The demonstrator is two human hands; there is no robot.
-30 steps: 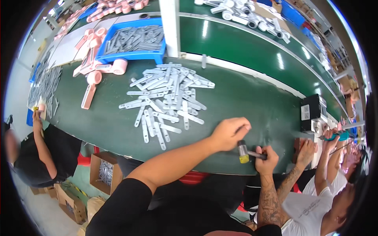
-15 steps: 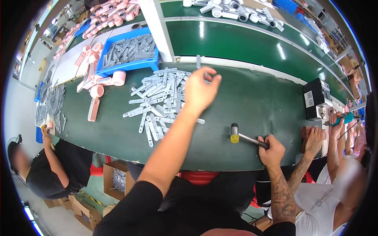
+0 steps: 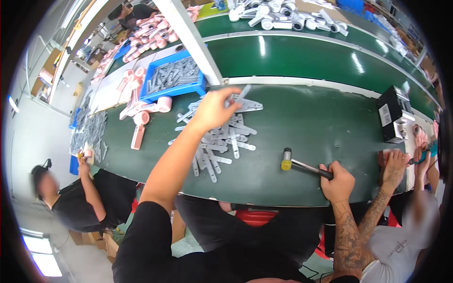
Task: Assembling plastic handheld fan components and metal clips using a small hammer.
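Note:
My left hand (image 3: 218, 109) is raised over a loose pile of grey plastic strips (image 3: 224, 141), long and narrow with holes near their ends. Pinched at its fingertips is a single grey strip (image 3: 243, 93), tilted upward. My right hand (image 3: 338, 181) is closed around the dark grip of a mallet (image 3: 306, 167), resting low over the green tabletop. The mallet has a metal shaft and a head with one yellow face and one black face, pointing left.
Behind the pile stands a blue tray (image 3: 150, 92) filled with grey strips, beside pink fan-shaped housings (image 3: 141, 118). A black box-shaped device (image 3: 390, 115) sits at the right. Co-workers are at both sides; a co-worker's hand (image 3: 395, 162) is near the device. A white post (image 3: 193, 45) rises behind the tray.
My left hand has drawn back leftward and now lifts a grey strip that earlier stood near the table's back edge. The whole view has shifted; my right hand keeps the mallet.

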